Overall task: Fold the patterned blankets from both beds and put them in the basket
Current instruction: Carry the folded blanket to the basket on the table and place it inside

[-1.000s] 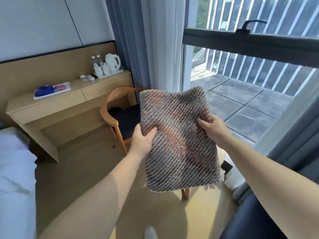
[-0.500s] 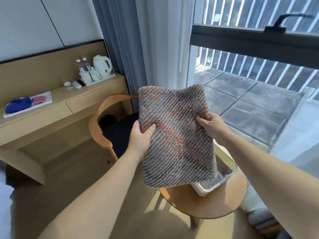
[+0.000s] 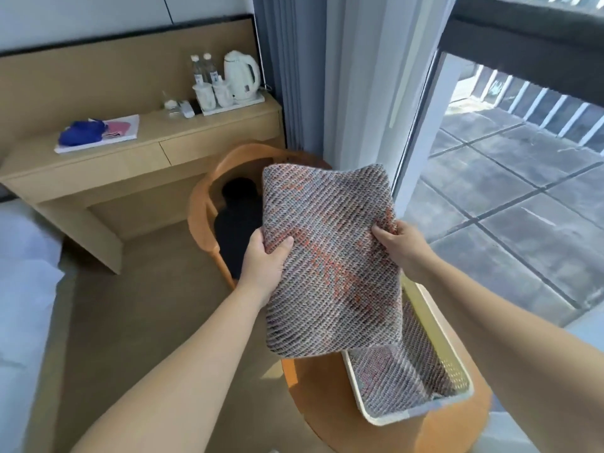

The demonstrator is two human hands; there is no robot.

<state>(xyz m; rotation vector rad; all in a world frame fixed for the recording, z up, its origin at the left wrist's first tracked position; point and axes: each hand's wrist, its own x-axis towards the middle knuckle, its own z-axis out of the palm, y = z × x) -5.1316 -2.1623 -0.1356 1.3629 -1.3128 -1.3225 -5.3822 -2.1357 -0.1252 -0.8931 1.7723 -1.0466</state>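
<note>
Woven in grey and orange, the folded blanket (image 3: 330, 256) is gripped at its edges by the left hand (image 3: 264, 259) and right hand (image 3: 400, 245), above the white basket (image 3: 434, 325) holding another blanket (image 3: 402, 377) on the round wooden tabletop (image 3: 327, 403).

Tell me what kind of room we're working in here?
Most likely a hotel guest room: a built-in desk carries a tray with a kettle, cups and bottled water, white bedding shows at the left, and a glass door opens onto a balcony.
</note>
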